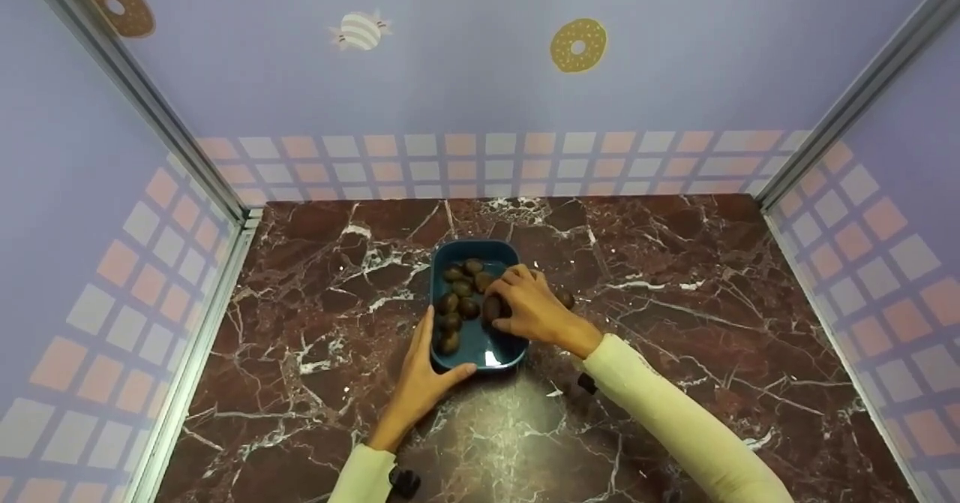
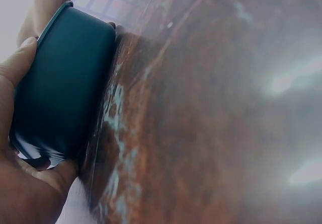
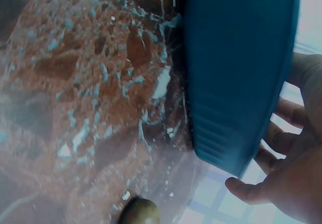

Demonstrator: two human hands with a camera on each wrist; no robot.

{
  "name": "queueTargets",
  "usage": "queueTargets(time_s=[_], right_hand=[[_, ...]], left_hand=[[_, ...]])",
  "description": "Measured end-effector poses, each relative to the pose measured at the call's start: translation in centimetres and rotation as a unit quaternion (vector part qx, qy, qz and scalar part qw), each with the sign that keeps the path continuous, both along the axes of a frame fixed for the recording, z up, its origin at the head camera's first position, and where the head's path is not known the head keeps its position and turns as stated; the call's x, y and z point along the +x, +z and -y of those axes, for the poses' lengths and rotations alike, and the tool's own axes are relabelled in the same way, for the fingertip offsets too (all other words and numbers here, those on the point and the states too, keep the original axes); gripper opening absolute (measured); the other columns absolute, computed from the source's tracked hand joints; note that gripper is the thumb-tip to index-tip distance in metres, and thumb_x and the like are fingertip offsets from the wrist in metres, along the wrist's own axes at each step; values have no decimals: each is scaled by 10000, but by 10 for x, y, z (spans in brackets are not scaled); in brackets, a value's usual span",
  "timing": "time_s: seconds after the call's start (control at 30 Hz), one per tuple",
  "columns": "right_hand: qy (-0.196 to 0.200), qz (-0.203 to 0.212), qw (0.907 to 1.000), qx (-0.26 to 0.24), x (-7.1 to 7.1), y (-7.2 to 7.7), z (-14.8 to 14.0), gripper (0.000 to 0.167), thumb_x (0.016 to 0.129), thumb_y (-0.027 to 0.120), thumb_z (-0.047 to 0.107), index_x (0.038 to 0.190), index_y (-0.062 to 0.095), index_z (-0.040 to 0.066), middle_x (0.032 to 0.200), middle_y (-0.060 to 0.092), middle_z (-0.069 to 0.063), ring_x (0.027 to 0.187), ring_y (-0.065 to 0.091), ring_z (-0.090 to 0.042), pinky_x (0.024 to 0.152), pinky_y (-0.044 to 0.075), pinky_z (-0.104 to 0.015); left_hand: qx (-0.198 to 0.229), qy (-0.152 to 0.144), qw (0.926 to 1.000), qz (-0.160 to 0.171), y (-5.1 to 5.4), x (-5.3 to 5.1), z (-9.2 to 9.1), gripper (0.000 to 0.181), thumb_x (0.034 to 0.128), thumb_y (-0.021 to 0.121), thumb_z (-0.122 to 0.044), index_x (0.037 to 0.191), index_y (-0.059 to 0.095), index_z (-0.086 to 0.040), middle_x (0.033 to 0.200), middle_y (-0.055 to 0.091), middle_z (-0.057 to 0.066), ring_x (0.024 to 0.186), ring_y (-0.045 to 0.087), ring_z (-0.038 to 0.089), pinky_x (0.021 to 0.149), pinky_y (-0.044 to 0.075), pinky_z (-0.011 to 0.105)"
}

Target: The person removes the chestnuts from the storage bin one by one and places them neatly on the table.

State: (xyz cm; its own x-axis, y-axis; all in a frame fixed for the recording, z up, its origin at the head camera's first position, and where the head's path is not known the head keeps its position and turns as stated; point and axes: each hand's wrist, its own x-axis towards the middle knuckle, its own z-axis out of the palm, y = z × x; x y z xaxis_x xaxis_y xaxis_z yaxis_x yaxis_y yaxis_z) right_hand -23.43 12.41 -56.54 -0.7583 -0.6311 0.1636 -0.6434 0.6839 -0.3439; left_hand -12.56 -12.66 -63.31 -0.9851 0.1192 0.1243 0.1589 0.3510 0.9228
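Container (image 1: 475, 358), blue-green, one: on the worktop (image 1: 675, 353), long axis running away from me. Brown round fruits (image 1: 469, 308): grouped in the container's left half. My left hand (image 1: 420, 378): spread wide, bracing the container's near-left corner. My right hand (image 1: 534, 308): over the container's right rim, fingers curled around a dark fruit (image 1: 492, 309) inside it. Loose fruit (image 1: 565, 299): outside, right of the container; right hand nearer, presumably the next reach.

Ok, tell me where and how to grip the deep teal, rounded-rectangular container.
Grip the container by both long walls, under the rim, probably best from left and right together: it stands upright, open-topped, holding small, brownish, roundish fruits.
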Motion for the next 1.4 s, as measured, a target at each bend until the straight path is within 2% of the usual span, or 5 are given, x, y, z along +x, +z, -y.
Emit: queueTargets(time_s=[0.2,0.57,0.83,1.1,1.4], right_hand=[[-24,-83,9998,-165,3,13,-11,472,921,914,293,1295,738,65,1270,677,-157,1307,532,-380,1133,406,-696],[-120,-445,9978,-484,4,27,-33,492,861,960,259,1261,746,70,1222,692,-140,1247,549,-374,1095,421,-696],[-151,-591,9959,-668,4,25,-49,476,850,956,249,1226,742,50,1176,700,-153,1207,560,-387,1065,432,-698],[-352,-455,9958,-713,5,18,-67,490,851,952,267,1245,756,50,1162,713,-144,1200,572,-382,1059,427,-666],[-681,-338,9939,-799,6,8,-90,479,826,951,211,1226,757,31,1169,721,-174,1199,572,-412,1020,434,-643]], left_hand=[[-32,29,9999,-112,-1,0,0,1271,860,979,-377,1774,153,-68,1797,165,288,1644,210,493,1278,237,707],[-69,36,9999,81,-1,-1,1,1255,882,958,-410,1780,141,-90,1808,144,272,1652,191,488,1271,248,717],[-110,48,9999,-4,1,0,0,1254,878,960,-412,1779,149,-89,1803,165,275,1654,205,466,1290,238,680],[-86,47,9999,-74,0,0,0,1254,870,968,-397,1774,162,-72,1793,174,296,1650,208,475,1295,233,668],[-110,27,9999,-61,0,0,0,1259,875,964,-403,1775,149,-72,1796,168,294,1647,210,489,1283,246,691]])
